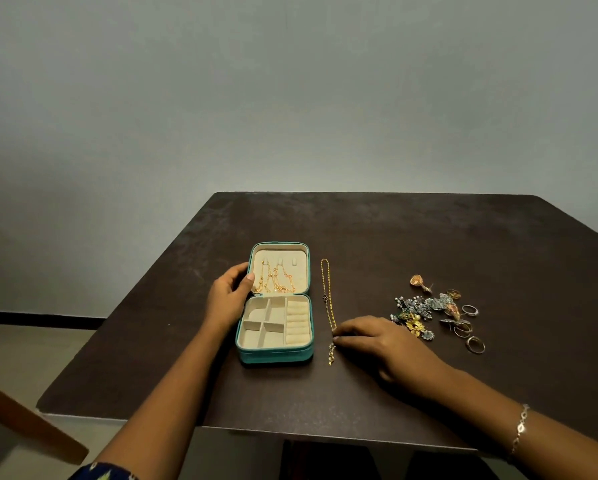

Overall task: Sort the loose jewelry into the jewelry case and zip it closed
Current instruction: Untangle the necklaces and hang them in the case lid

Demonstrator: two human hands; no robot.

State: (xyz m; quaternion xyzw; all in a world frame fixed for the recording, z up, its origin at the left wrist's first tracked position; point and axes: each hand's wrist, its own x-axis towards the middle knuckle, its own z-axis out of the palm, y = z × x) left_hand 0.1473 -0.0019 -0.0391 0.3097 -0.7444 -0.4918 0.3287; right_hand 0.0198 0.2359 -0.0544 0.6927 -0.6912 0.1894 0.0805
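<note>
A teal jewelry case (273, 356) lies open on the dark table (394, 237), its cream lid holding gold chains (273, 280) and its base split into compartments and ring rolls. My left hand (230, 296) grips the case's left side at the hinge, thumb on the lid's rim. A thin gold chain (326, 292) lies stretched out just right of the case. My right hand (384, 341) rests on the table with its fingertips pinching the chain near its lower end.
A pile of loose earrings and brooches (425, 311) sits to the right of my right hand, with several rings (470, 327) beside it. A wooden chair part (24, 420) shows at the lower left, off the table's edge.
</note>
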